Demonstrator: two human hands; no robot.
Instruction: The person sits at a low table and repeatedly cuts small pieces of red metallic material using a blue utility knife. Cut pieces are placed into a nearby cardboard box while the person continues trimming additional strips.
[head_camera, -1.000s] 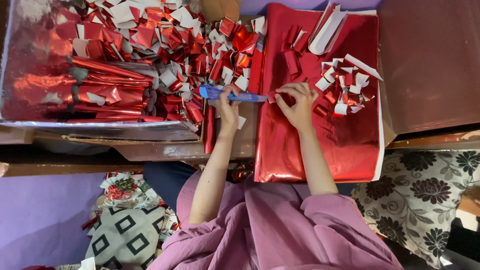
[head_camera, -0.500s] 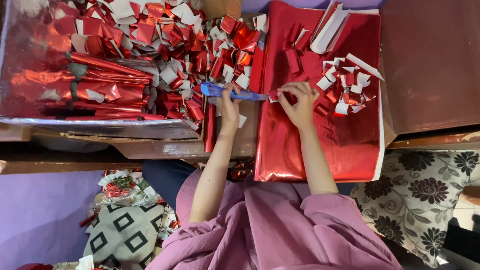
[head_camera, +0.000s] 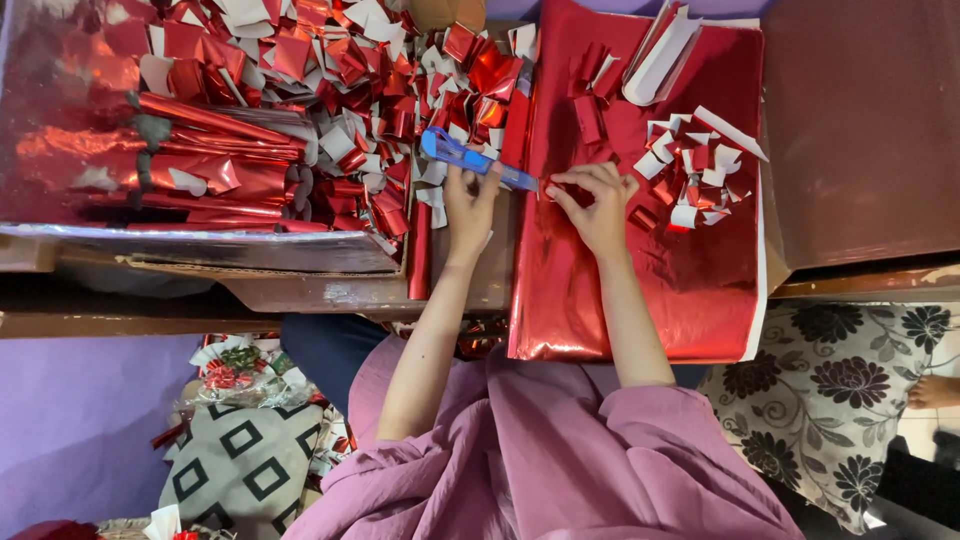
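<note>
Left hand (head_camera: 468, 205) closed around the blue handle of a pair of scissors (head_camera: 472, 158), blades pointing right toward the other hand. Right hand (head_camera: 598, 203) with fingers pinched on a small piece of red foil, too small and hidden to tell more, right at the tip of the scissors. Both hands over the left edge of a stack of shiny red foil sheets (head_camera: 640, 290) spread flat on a wooden table (head_camera: 860, 120). Just right of the right hand, on the sheets, a small pile of cut red-and-white strips (head_camera: 700, 175); above it, a curled white-backed scrap (head_camera: 660, 50) near the top edge. Left of the scissors, a big heap of red and white foil cuttings (head_camera: 330, 70), touching the left hand's fingers. Further left, a bundle of rolled red foil tubes (head_camera: 210, 150) lying flat in a shallow box (head_camera: 250, 255). Below the table, purple sleeves (head_camera: 560, 460), a grey cushion with square patterns (head_camera: 240, 465), and a flowered fabric (head_camera: 850, 385) at the right.
</note>
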